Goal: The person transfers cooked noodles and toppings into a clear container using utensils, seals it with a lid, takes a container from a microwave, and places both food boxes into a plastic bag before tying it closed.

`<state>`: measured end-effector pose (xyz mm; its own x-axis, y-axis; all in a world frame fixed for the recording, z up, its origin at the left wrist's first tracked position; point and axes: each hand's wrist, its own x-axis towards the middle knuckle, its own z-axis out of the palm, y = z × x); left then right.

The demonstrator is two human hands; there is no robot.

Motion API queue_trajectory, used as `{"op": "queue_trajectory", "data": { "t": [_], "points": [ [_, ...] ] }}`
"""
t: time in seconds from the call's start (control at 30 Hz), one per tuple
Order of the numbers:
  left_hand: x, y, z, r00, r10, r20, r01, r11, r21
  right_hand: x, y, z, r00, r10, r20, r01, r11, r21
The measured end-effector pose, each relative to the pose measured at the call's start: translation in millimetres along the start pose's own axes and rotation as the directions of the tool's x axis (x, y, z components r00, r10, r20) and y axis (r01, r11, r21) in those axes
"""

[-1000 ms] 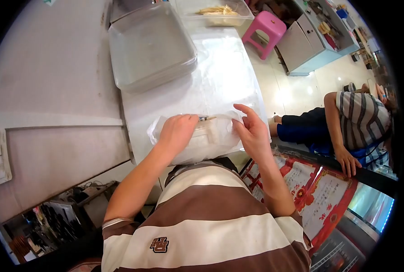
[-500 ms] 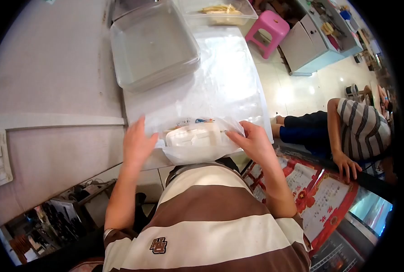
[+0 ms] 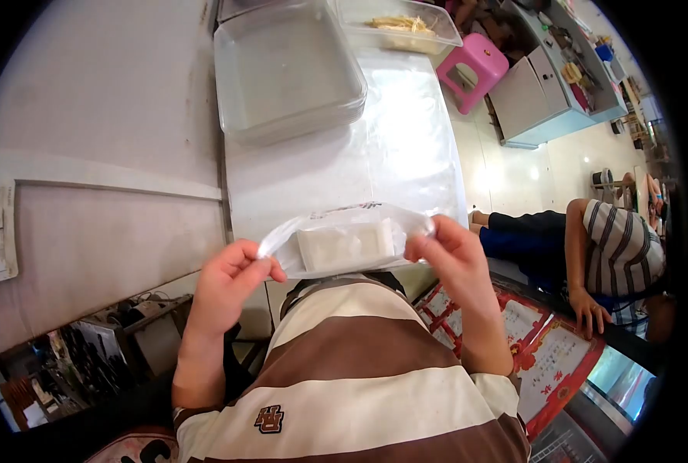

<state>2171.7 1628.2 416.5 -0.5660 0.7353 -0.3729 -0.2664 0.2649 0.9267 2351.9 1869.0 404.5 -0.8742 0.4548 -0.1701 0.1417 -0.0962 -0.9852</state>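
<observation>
A white plastic bag [image 3: 371, 212] is stretched between my hands at the table's near edge. Inside it lies a pale food container [image 3: 344, 247], partly covered by the bag's film. My left hand [image 3: 240, 278] pinches the bag's left end between thumb and fingers. On the other side, my right hand [image 3: 448, 247] is closed on the bag's right end. Some dark printing shows along the bag's far side.
Beyond the bag, a stack of clear plastic tubs [image 3: 290, 77] stands on the white-covered table [image 3: 406, 139]. Behind it is a clear bin [image 3: 398, 31] with pale sticks. A pink stool [image 3: 479, 65] stands on the floor. Another person [image 3: 618, 239] sits at the right.
My left hand has gone from open beside the bag to pinching its left end. The bag is now pulled wider, its film lying over more of the container.
</observation>
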Motion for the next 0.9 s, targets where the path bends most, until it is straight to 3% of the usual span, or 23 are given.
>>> {"op": "queue_trajectory", "data": {
  "t": [0.03, 0.1, 0.13, 0.2, 0.23, 0.33, 0.47, 0.5, 0.6, 0.7, 0.77, 0.87, 0.9],
  "points": [
    [-1, 2, 0, 0.998, -0.030, -0.047, 0.041, 0.969, 0.243, 3, 3, 7, 0.988, -0.151, 0.028, 0.154, 0.972, -0.177],
    [-11, 17, 5, 0.938, 0.296, 0.182, -0.346, 0.748, 0.566, 1, -7, 19, 0.924, -0.346, 0.163, 0.382, 0.817, -0.431],
    [-6, 18, 8, 0.850, 0.407, 0.334, -0.520, 0.548, 0.655, 7, -2, 24, 0.889, -0.404, 0.215, 0.458, 0.785, -0.417],
    [3, 15, 16, 0.809, 0.433, 0.397, -0.582, 0.506, 0.636, 22, 24, 38, 0.795, -0.514, 0.322, 0.606, 0.702, -0.374],
    [10, 7, 17, 0.793, 0.444, 0.417, -0.606, 0.504, 0.615, 28, 41, 46, 0.789, -0.471, 0.394, 0.595, 0.746, -0.299],
    [34, 1, 17, 0.737, 0.526, 0.425, -0.667, 0.458, 0.588, 47, 52, 63, 0.806, -0.414, 0.424, 0.562, 0.759, -0.328],
    [79, 7, 13, 0.643, 0.622, 0.447, -0.742, 0.360, 0.566, 90, 62, 79, 0.843, -0.315, 0.435, 0.460, 0.843, -0.280],
    [90, 6, 10, 0.619, 0.642, 0.452, -0.756, 0.330, 0.566, 97, 67, 82, 0.885, -0.289, 0.366, 0.406, 0.863, -0.301],
    [123, -5, -12, 0.693, 0.683, 0.233, -0.652, 0.453, 0.608, 115, 76, 87, 0.963, -0.193, 0.188, 0.243, 0.923, -0.298],
    [134, -24, -6, 0.754, 0.605, 0.257, -0.637, 0.575, 0.513, 115, 80, 84, 0.991, -0.083, 0.109, 0.105, 0.971, -0.216],
    [129, -32, -6, 0.736, 0.632, 0.240, -0.649, 0.560, 0.515, 108, 77, 89, 0.993, -0.092, 0.077, 0.105, 0.977, -0.187],
    [122, -38, -3, 0.687, 0.694, 0.215, -0.672, 0.494, 0.552, 102, 53, 84, 0.965, 0.262, 0.028, -0.261, 0.965, -0.017],
    [115, -39, -2, 0.665, 0.717, 0.211, -0.679, 0.463, 0.569, 98, 55, 79, 0.969, 0.224, 0.102, -0.230, 0.972, 0.051]
  ]
}}
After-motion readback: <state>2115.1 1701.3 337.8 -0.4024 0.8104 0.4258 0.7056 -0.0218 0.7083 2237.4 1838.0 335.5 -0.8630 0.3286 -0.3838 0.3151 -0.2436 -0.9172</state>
